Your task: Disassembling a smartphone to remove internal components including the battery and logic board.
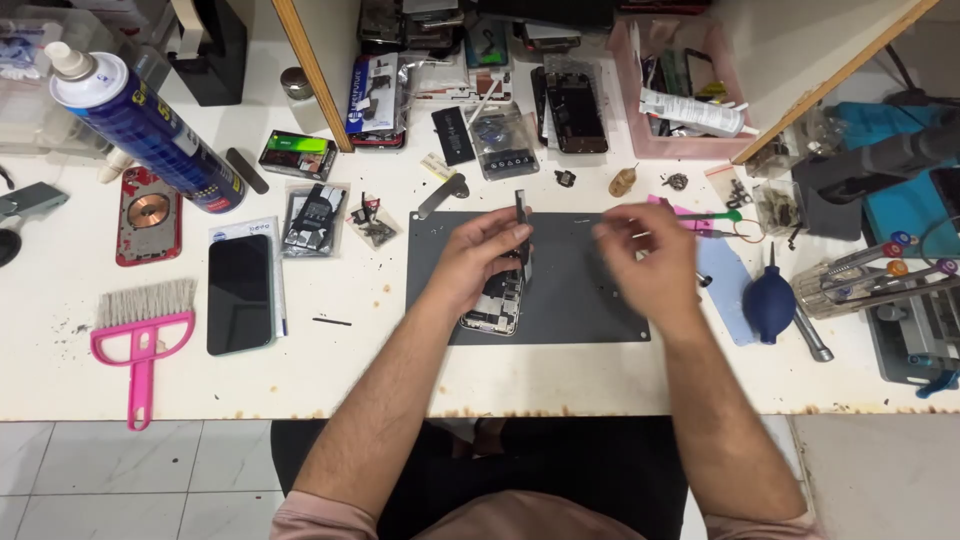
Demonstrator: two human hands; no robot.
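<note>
An opened phone body [497, 303] with its inner parts showing lies on a dark grey work mat [580, 300] in the middle of the white table. My left hand [478, 258] rests over the phone and pinches a thin dark strip-like part [522, 215] that stands up from it. My right hand [645, 255] hovers over the mat's right side, blurred by motion, fingers curled; whether it holds anything cannot be told.
A black phone [240, 293] and a pink brush [143, 330] lie at the left, with a blue spray can [140, 125] behind them. A blue air blower [770, 303] and tools [880, 275] sit at the right. Bagged parts [505, 140] and a pink bin [680, 90] line the back.
</note>
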